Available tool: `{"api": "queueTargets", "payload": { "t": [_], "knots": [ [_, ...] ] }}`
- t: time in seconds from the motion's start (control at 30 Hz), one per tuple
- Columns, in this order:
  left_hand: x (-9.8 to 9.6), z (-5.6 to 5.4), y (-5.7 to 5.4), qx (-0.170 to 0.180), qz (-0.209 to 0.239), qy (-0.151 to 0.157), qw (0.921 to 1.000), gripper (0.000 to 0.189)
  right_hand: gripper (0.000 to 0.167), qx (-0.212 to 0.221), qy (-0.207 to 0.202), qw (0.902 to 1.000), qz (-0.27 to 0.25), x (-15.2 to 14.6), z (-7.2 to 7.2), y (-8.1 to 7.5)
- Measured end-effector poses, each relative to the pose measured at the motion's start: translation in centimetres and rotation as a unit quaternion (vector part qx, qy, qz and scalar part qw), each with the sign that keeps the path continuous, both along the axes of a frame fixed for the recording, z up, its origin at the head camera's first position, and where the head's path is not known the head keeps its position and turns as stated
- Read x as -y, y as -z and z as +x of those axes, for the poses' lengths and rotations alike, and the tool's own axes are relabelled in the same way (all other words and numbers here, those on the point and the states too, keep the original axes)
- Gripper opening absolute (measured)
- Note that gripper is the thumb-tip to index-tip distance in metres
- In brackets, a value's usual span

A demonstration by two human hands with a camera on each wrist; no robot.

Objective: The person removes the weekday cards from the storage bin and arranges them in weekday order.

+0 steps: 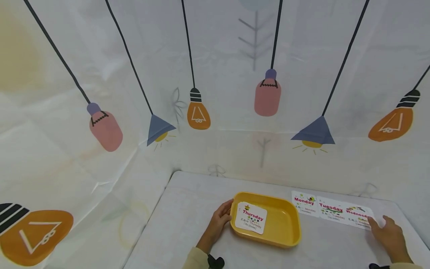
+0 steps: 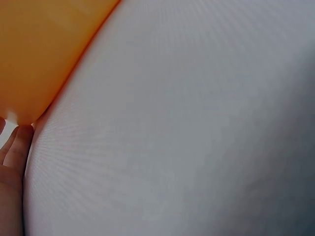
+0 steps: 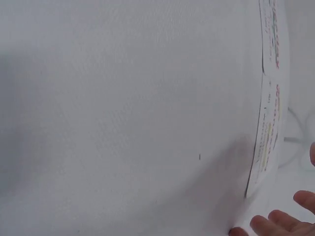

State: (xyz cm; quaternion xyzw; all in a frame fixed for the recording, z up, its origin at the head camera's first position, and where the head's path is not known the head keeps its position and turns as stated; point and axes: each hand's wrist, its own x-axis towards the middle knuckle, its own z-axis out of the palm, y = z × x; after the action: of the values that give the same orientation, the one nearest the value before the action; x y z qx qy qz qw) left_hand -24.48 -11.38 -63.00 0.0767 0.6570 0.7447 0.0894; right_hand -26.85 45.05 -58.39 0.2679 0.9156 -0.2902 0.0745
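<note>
On the white table, my left hand [image 1: 216,224] holds the left edge of a yellow plastic tray [image 1: 283,221]. A white card printed "Thursday" [image 1: 251,218] lies in the tray's left part, tilted against that side. In the left wrist view the fingers [image 2: 18,147] meet the tray's outer wall [image 2: 44,54]. Right of the tray, the cards "Monday" [image 1: 305,204], "Tuesday" [image 1: 330,209] and "Wednesday" [image 1: 358,216] lie edge to edge in a row. My right hand [image 1: 389,235] is beside the right end of the Wednesday card, fingers spread, holding nothing; its fingertips also show in the right wrist view.
Behind the table [image 1: 201,186] hangs a pale cloth [image 1: 228,149] printed with lamps and bulbs, and it continues down the left side. The card row lies close to the table's back edge. Dark bands sit at both cuffs.
</note>
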Motion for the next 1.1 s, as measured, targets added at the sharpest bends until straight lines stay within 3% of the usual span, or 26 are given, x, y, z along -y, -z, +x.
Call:
{"api": "queueTargets", "payload": {
  "t": [0.13, 0.27, 0.4, 0.53, 0.7, 0.87, 1.1],
  "knots": [
    [0.1, 0.0, 0.2, 0.001, 0.0, 0.002, 1.0, 0.059, 0.072, -0.053, -0.009, 0.9985, 0.01, 1.3, 0.5, -0.8],
    [0.1, -0.1, 0.5, -0.001, 0.005, -0.001, 1.0, 0.059, 0.063, -0.115, -0.057, 0.9913, 0.029, 3.3, 0.7, -1.4],
    [0.0, 0.0, 0.6, 0.004, 0.007, 0.0, 1.0, 0.058, 0.054, -0.151, -0.098, 0.9833, 0.031, 5.8, 0.8, -1.7],
    [-0.1, 0.0, 0.6, 0.001, 0.007, 0.007, 1.0, 0.059, 0.042, -0.194, -0.15, 0.9689, 0.033, 8.5, 1.4, -2.1],
    [-0.1, 0.0, 0.6, -0.011, 0.007, 0.01, 0.9999, 0.058, 0.038, -0.24, -0.216, 0.9462, 0.025, 11.9, 2.4, -3.8],
    [0.0, 0.3, 0.7, 0.001, 0.003, 0.012, 0.9999, 0.058, 0.038, -0.25, -0.27, 0.9297, 0.013, 15.0, 2.9, -5.6],
    [0.2, 0.3, 0.3, -0.011, -0.003, 0.008, 0.9999, 0.058, 0.044, -0.232, -0.34, 0.9113, 0.0, 19.1, 2.7, -7.0]
  ]
}}
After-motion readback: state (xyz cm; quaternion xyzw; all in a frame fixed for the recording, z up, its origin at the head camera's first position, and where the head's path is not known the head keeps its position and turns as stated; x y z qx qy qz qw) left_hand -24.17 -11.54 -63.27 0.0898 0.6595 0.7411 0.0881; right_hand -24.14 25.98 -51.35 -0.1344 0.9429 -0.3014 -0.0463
